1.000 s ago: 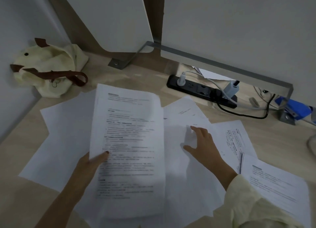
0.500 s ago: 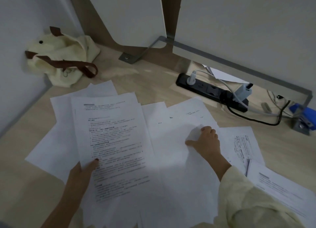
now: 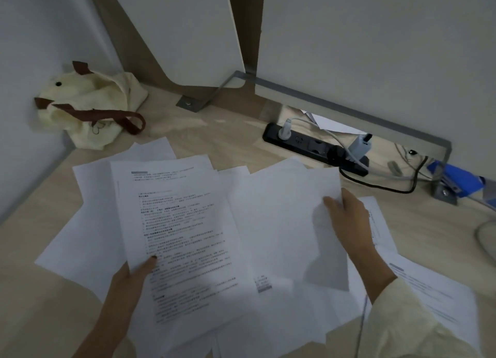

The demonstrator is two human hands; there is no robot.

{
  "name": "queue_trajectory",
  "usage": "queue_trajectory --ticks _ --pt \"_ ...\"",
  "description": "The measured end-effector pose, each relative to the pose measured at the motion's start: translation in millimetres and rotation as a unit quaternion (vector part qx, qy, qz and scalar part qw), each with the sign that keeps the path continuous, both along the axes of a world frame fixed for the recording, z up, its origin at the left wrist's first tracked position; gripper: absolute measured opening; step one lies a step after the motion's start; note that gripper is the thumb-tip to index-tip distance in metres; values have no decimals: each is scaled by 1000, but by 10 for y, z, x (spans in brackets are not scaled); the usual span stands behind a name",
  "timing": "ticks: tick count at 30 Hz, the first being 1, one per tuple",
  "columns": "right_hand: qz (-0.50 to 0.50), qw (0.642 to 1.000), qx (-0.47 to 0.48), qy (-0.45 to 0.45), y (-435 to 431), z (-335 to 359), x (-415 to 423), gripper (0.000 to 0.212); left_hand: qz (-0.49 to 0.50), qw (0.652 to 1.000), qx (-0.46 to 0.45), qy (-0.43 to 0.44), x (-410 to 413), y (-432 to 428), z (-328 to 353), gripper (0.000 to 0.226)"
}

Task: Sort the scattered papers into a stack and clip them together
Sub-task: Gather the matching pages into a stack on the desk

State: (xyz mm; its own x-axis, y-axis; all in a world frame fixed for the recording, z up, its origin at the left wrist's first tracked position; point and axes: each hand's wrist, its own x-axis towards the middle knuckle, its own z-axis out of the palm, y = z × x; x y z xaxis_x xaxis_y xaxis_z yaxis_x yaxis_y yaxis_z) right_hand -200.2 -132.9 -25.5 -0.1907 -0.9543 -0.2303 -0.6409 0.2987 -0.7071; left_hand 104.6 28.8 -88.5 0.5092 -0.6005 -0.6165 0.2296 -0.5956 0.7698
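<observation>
Across the pale wooden table (image 3: 241, 140) white papers (image 3: 88, 223) lie scattered and overlapping, from the left edge to the near right corner. On top at the centre-left is a printed sheet (image 3: 182, 239) dense with text, and to its right a blank sheet (image 3: 281, 223) raised at its far right corner. At the far left, a cream cloth bag (image 3: 91, 110) with brown straps sits against the wall. At the far right, a black power strip (image 3: 314, 148) holds plugs and cables, with a blue stapler (image 3: 461, 180) beyond it. The left hand (image 3: 131, 279) pinches the printed sheet's near left edge, thumb on top. The right hand (image 3: 349, 220) has its fingers (image 3: 331, 200) closed on the blank sheet's right edge, lifting it.
</observation>
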Motion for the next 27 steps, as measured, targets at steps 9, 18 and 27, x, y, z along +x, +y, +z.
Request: queue_trajectory --ticks 9,18,27 --pt "-88 943 -292 -132 454 1008 -160 9 -37 991 -70 108 -247 -133 157 36" --pt "185 966 -154 -93 1200 207 215 48 -67 976 -31 206 -401 -46 32 42" --pt "293 955 -49 -29 1625 -706 337 45 -71 973 -42 213 -531 23 -16 17"
